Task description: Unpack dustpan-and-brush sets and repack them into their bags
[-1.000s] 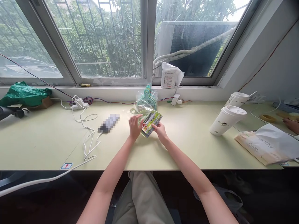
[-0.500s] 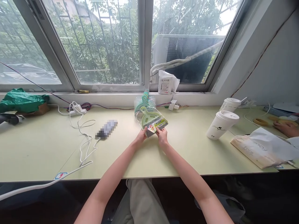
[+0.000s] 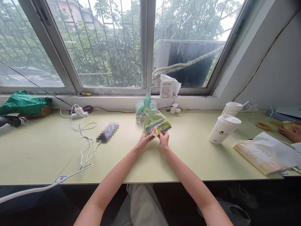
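A yellow-green dustpan with a small brush [image 3: 152, 121], in clear wrapping with a printed label, is held tilted above the table. My left hand [image 3: 144, 138] grips its lower left edge, fingers closed on it. At the lower right, beside the label, my right hand [image 3: 163, 137] pinches the same package. Right behind it, a stack of similar teal and green dustpans [image 3: 142, 110] in clear wrapping leans by the window sill.
On the table [image 3: 188, 157], a pixelated device [image 3: 108, 131] and white cables lie left. Right are two white cups [image 3: 224, 129], a tissue pack [image 3: 265, 153], tape rolls [image 3: 262, 126] and another person's hand [image 3: 290, 133]. A green bag [image 3: 25, 102] sits far left.
The held dustpan package has turned slightly, with its label side facing up more. My left fingers have shifted further across its front edge. The whole view has moved slightly.
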`<state>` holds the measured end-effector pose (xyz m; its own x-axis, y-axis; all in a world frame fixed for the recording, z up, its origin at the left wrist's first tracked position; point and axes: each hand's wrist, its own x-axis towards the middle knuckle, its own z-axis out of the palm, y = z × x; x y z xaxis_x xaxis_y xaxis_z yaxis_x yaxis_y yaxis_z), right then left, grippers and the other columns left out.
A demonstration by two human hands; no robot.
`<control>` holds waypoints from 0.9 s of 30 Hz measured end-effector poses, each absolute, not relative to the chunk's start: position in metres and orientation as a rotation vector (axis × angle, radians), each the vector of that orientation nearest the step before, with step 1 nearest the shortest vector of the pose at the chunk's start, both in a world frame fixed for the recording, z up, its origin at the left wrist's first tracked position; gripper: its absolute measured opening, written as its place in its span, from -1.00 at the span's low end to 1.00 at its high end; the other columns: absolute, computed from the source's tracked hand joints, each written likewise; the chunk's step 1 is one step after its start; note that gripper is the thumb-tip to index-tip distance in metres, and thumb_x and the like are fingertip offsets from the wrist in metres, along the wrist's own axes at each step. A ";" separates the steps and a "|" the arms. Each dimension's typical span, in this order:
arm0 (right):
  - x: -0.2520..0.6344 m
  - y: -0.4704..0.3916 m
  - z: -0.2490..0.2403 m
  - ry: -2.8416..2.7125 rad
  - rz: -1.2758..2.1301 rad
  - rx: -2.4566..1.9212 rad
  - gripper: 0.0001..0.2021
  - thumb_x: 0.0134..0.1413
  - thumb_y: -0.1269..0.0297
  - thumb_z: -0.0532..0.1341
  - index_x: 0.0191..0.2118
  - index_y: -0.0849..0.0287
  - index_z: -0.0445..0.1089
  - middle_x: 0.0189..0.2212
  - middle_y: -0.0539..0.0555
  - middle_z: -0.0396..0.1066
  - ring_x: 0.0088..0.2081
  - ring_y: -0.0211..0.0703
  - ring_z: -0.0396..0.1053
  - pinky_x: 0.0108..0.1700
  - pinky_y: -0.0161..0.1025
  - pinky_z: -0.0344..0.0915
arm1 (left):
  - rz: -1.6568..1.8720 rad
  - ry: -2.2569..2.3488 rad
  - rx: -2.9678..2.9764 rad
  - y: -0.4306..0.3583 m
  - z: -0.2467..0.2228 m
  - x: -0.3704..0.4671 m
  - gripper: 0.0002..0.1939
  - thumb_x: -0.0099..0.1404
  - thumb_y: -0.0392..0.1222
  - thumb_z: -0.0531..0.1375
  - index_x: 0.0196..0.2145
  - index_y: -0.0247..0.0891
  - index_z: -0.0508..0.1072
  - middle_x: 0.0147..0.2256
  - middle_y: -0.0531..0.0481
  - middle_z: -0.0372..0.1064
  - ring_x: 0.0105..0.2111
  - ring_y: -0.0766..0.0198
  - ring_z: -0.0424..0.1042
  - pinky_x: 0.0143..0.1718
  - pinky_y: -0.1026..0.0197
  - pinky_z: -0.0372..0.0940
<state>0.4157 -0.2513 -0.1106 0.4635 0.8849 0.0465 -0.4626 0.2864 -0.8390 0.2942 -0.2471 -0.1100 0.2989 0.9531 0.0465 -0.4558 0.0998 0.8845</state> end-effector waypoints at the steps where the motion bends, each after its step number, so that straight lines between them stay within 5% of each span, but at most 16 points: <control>1: 0.416 -0.251 -0.110 -0.587 0.967 -0.874 -0.55 -0.30 0.18 0.42 -0.23 0.18 0.30 -0.25 0.11 0.49 -0.20 -0.08 0.48 -0.14 -0.12 0.48 | 1.166 0.657 0.965 -0.248 -0.109 0.294 -0.27 0.01 -0.08 0.42 0.08 -0.18 0.21 0.10 -0.21 0.36 0.06 -0.01 0.41 0.12 -0.15 0.26; 6: 0.410 -0.255 -0.109 -0.676 0.966 -0.888 -0.51 -0.25 0.14 0.41 -0.16 0.16 0.29 -0.23 0.11 0.48 -0.15 -0.06 0.46 -0.11 -0.09 0.48 | 1.367 0.823 1.016 -0.246 -0.111 0.291 -0.27 -0.01 -0.18 0.43 0.05 -0.21 0.20 0.03 -0.21 0.40 0.05 0.00 0.41 0.13 -0.11 0.26; 12: 0.407 -0.256 -0.110 -0.684 0.973 -0.887 -0.52 -0.23 0.12 0.40 -0.15 0.16 0.29 -0.20 0.11 0.46 -0.12 -0.06 0.44 -0.09 -0.07 0.48 | 1.487 0.818 0.941 -0.234 -0.123 0.294 -0.53 0.19 -0.10 0.28 0.00 -0.20 0.21 0.03 -0.16 0.37 0.07 0.07 0.38 0.11 -0.06 0.29; 21: 0.411 -0.253 -0.113 -0.636 0.957 -0.877 -0.51 -0.26 0.14 0.42 -0.17 0.16 0.29 -0.20 0.11 0.47 -0.13 -0.07 0.44 -0.09 -0.08 0.48 | 1.364 0.803 1.046 -0.242 -0.118 0.296 -0.34 0.07 0.05 0.37 0.01 -0.18 0.14 0.02 -0.20 0.36 -0.16 0.07 0.49 -0.19 -0.06 0.46; 27: 0.407 -0.254 -0.109 -0.654 0.985 -0.873 -0.51 -0.26 0.17 0.43 -0.16 0.16 0.30 -0.19 0.11 0.47 -0.11 -0.08 0.44 -0.08 -0.09 0.47 | 1.459 0.900 1.026 -0.238 -0.122 0.294 -0.44 0.16 0.13 0.27 0.00 -0.14 0.19 -0.01 -0.12 0.40 -0.10 0.07 0.48 -0.18 0.00 0.45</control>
<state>0.4071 -0.2542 -0.1094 0.4181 0.9044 0.0852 -0.4290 0.2792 -0.8591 0.2938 -0.2377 -0.1215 -0.0412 0.9919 0.1202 -0.3378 -0.1270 0.9326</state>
